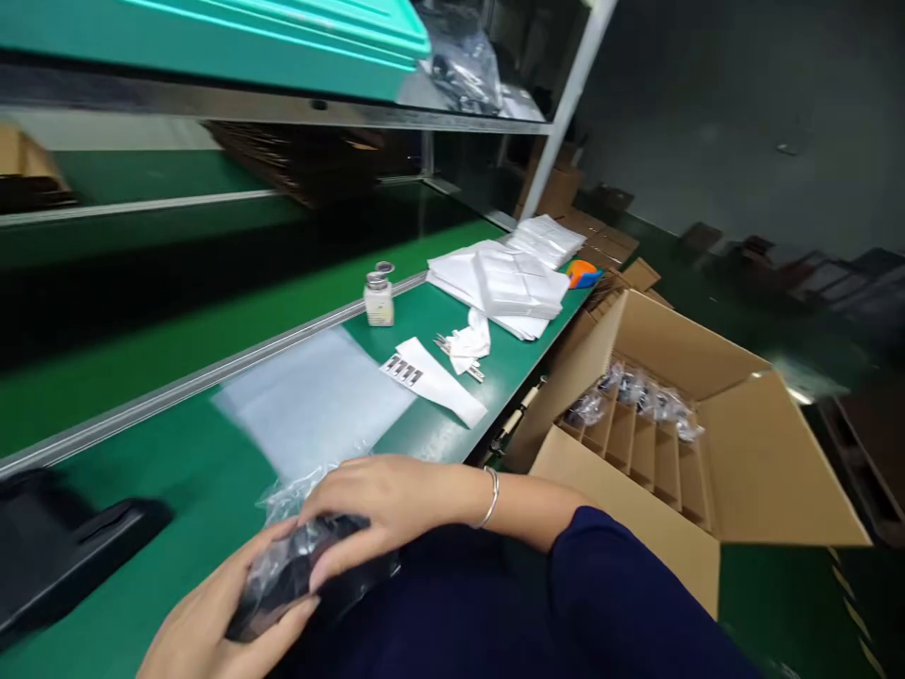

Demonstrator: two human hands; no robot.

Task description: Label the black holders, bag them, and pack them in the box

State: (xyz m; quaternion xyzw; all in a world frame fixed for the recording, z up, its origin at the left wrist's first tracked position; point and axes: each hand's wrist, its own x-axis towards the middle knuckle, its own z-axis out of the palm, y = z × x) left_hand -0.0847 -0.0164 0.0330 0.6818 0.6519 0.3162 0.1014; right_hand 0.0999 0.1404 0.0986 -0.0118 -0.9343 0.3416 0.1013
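Observation:
Both my hands grip a dark object in a clear plastic bag (277,571), close to my body at the bench's near edge. My left hand (205,613) wraps its lower left end. From above, my right hand (378,495) clasps the other end, thumb against its side; a silver bangle circles that wrist. The bag's loose, crumpled end sticks out past my right fingers. What the dark object is cannot be made out through the film. Beyond the hands, a stack of flat clear bags (311,396) lies on the green bench top.
An open carton (778,453) with cardboard dividers and several bagged items stands at right. On the bench are a label strip (438,382), tweezers with a white cloth (470,341), a small bottle (379,300), white sheets (509,278) and a black device (77,547). A shelf bears a teal bin (283,47).

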